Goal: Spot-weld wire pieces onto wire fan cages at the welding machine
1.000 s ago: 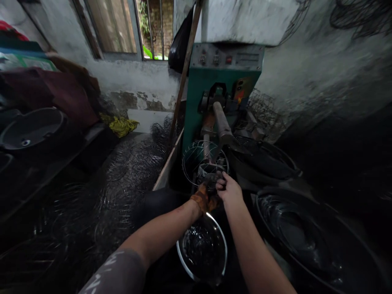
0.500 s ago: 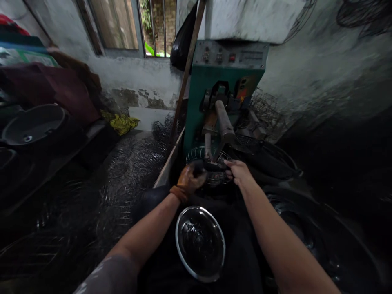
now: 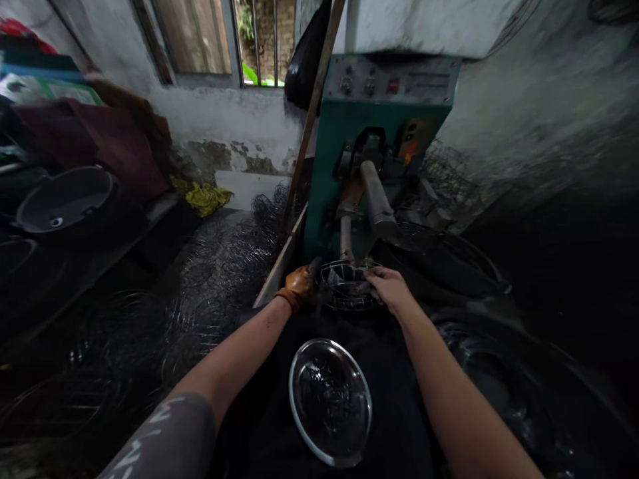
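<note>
My left hand (image 3: 301,285), in an orange-brown glove, grips the left rim of a round wire guard (image 3: 347,285). My right hand (image 3: 388,290), bare, holds the guard's right rim with curled fingers. The guard lies nearly flat under the metal arm (image 3: 375,199) of a green machine (image 3: 344,133). A shiny metal bowl (image 3: 330,399) sits between my forearms, close to me.
Piles of dark wire guards (image 3: 210,279) fill the floor at left. Large black round tubs (image 3: 499,346) stand at right. A wooden pole (image 3: 314,113) leans by the machine. A black basin (image 3: 64,199) rests on a shelf at left; a barred window is behind.
The wire guard went from upright against the machine arm to lying nearly flat. My hands spread apart from the middle to its two rims.
</note>
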